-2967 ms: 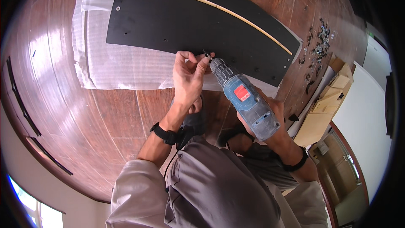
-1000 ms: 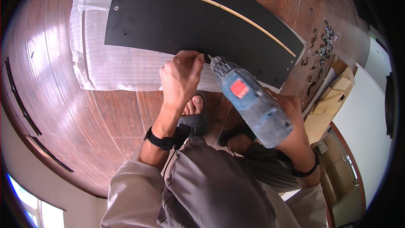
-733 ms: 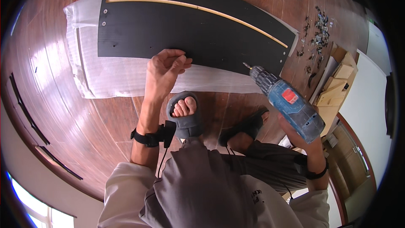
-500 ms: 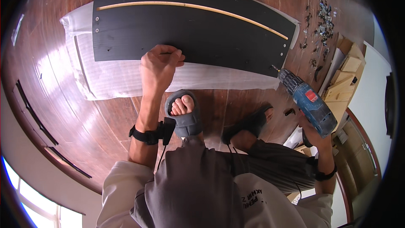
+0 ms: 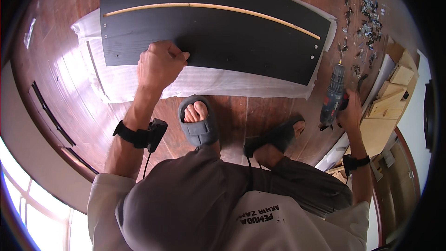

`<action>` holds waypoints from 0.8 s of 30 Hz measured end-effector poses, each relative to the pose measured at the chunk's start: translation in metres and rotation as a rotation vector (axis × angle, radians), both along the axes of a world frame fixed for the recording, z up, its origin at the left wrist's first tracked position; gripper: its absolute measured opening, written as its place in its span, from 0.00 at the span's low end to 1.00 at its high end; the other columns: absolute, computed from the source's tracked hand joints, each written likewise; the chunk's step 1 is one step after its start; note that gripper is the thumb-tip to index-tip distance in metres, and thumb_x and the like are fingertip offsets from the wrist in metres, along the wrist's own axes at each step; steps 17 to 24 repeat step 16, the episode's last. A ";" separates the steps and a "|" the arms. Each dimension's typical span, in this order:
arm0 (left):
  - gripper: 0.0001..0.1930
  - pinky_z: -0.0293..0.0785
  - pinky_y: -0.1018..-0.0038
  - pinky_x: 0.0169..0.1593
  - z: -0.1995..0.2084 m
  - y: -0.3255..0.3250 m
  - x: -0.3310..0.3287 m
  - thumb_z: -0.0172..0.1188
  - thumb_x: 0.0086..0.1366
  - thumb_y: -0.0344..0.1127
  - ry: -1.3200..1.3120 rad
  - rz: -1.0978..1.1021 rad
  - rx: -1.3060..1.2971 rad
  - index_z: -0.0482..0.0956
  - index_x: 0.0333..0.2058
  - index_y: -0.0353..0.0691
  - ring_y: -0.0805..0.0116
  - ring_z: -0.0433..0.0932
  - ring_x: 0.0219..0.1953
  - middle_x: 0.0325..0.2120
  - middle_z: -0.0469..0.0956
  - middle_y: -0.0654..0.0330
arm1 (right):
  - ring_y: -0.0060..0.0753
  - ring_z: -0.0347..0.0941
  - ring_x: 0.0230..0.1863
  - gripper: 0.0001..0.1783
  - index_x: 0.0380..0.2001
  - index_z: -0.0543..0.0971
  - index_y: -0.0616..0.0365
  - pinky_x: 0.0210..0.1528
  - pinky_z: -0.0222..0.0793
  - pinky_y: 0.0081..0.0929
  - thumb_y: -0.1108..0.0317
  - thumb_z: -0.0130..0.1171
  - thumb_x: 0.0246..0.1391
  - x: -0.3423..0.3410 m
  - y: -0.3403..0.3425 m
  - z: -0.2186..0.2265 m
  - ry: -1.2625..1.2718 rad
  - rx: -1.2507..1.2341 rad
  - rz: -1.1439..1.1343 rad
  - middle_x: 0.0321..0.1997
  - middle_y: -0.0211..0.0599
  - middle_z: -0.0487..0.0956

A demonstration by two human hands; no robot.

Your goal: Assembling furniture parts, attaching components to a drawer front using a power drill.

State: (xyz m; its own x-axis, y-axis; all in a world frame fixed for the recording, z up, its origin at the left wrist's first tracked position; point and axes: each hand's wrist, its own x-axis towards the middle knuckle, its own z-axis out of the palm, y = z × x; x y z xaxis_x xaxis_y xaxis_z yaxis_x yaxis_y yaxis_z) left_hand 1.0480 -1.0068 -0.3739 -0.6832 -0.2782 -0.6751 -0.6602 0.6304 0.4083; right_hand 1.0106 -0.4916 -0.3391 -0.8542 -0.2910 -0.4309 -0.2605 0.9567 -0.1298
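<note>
A long black board (image 5: pixel 223 35) lies on white foam sheeting (image 5: pixel 204 80), with a pale wood-coloured strip (image 5: pixel 216 8) running along its far part. Over the board's near edge, left of middle, is my left hand (image 5: pixel 159 66), its fingers curled into a pinch; whatever they may hold is hidden. My right hand (image 5: pixel 351 114) grips a cordless drill (image 5: pixel 333 95) by its handle, off the board's right end. The drill's bit (image 5: pixel 341 56) points toward the far side, above the floor. Pale round fittings (image 5: pixel 314 52) sit near both ends of the board.
Loose screws and small hardware (image 5: pixel 370 25) lie scattered on the wooden floor beyond the drill. A carton with wooden pieces (image 5: pixel 389 95) stands at the right. My sandalled feet (image 5: pixel 197 118) are close to the board's near side. Dark strips (image 5: pixel 49 114) lie at the far left.
The drill has swung away from the board's near right corner, and its bit now points away from me. My left hand has shifted a little left, still pinched.
</note>
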 end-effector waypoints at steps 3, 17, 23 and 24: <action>0.09 0.76 0.69 0.34 0.003 0.011 0.003 0.65 0.55 0.38 -0.003 0.031 -0.070 0.82 0.24 0.38 0.61 0.82 0.26 0.21 0.82 0.59 | 0.54 0.68 0.50 0.36 0.50 0.68 0.60 0.51 0.65 0.42 0.75 0.70 0.31 0.001 -0.002 -0.025 -0.017 0.003 0.003 0.45 0.49 0.73; 0.16 0.73 0.74 0.27 -0.001 -0.001 -0.005 0.65 0.56 0.39 -0.073 0.001 0.106 0.80 0.20 0.29 0.72 0.78 0.18 0.14 0.79 0.54 | 0.52 0.68 0.49 0.37 0.48 0.68 0.59 0.53 0.62 0.42 0.71 0.70 0.28 -0.011 0.012 -0.052 -0.052 -0.197 0.078 0.44 0.47 0.73; 0.16 0.73 0.74 0.27 -0.001 -0.001 -0.005 0.65 0.56 0.39 -0.073 0.001 0.106 0.80 0.20 0.29 0.72 0.78 0.18 0.14 0.79 0.54 | 0.52 0.68 0.49 0.37 0.48 0.68 0.59 0.53 0.62 0.42 0.71 0.70 0.28 -0.011 0.012 -0.052 -0.052 -0.197 0.078 0.44 0.47 0.73; 0.16 0.73 0.74 0.27 -0.001 -0.001 -0.005 0.65 0.56 0.39 -0.073 0.001 0.106 0.80 0.20 0.29 0.72 0.78 0.18 0.14 0.79 0.54 | 0.52 0.68 0.49 0.37 0.48 0.68 0.59 0.53 0.62 0.42 0.71 0.70 0.28 -0.011 0.012 -0.052 -0.052 -0.197 0.078 0.44 0.47 0.73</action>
